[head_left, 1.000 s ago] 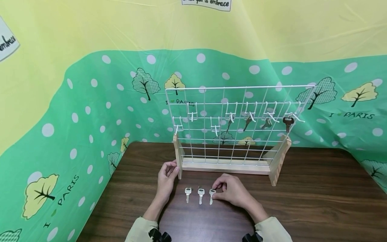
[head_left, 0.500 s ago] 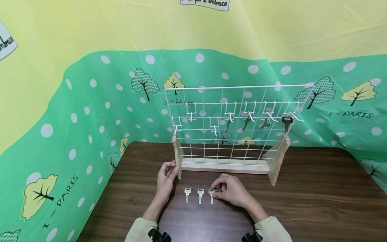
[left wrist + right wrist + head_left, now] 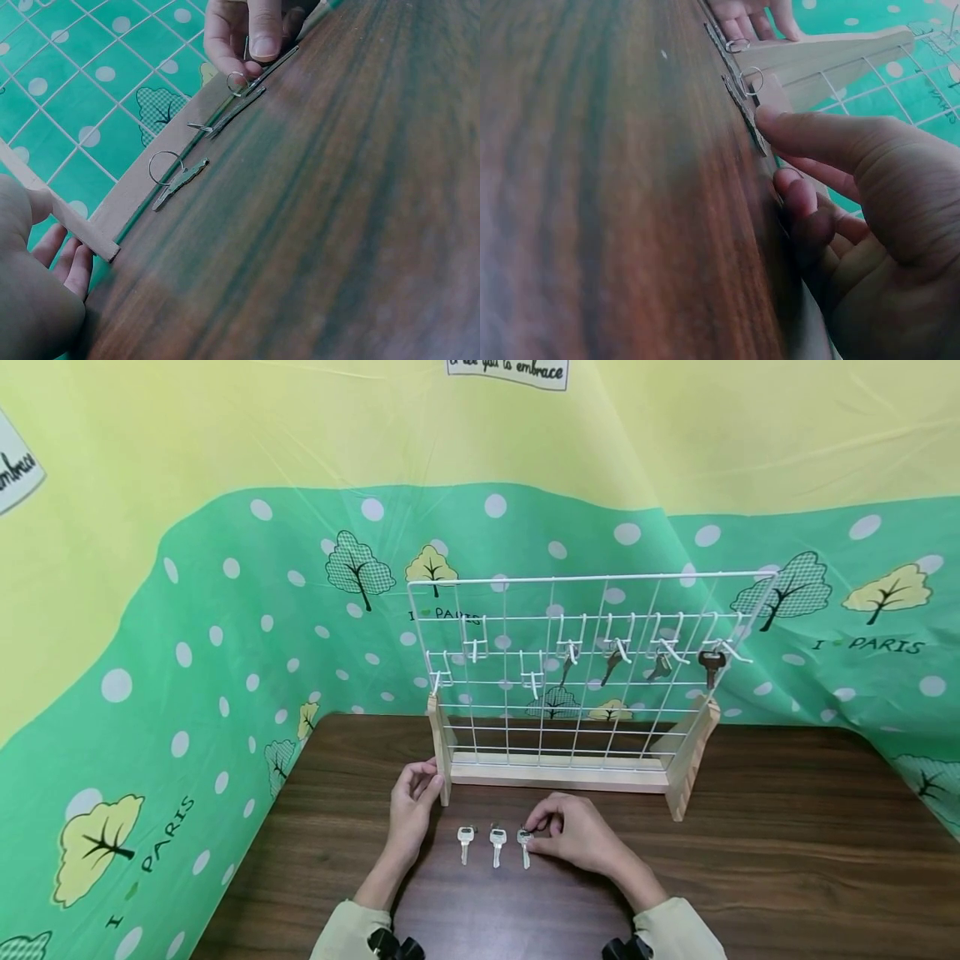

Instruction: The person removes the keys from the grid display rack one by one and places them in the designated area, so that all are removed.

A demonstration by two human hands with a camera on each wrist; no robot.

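Note:
My left hand (image 3: 409, 806) grips the rack's left wooden side leg (image 3: 441, 756), thumb in front and fingers behind it, as the left wrist view shows. Three silver keys lie in a row before the rack: a left key (image 3: 465, 835), a middle key (image 3: 497, 837) and a right key (image 3: 526, 853). My right hand (image 3: 577, 835) pinches the right key near its head between thumb and index finger, low at the tabletop. Thin metal rings, such as the left key's ring (image 3: 166, 167), stand up from the keys. My fingers partly cover the right key's head.
A white wire grid (image 3: 525, 714) rises from the rack's wooden base bar (image 3: 558, 774). Several white hooks stick out of it. Keys hang on the right-hand hooks, including a dark-headed key (image 3: 712, 667); hooks such as the lower left hook (image 3: 440, 677) are bare. Patterned cloth (image 3: 225, 652) surrounds the dark wooden table (image 3: 810, 860).
The right key has shifted very slightly, its blade now more upright in the head view. Both hands stay almost still.

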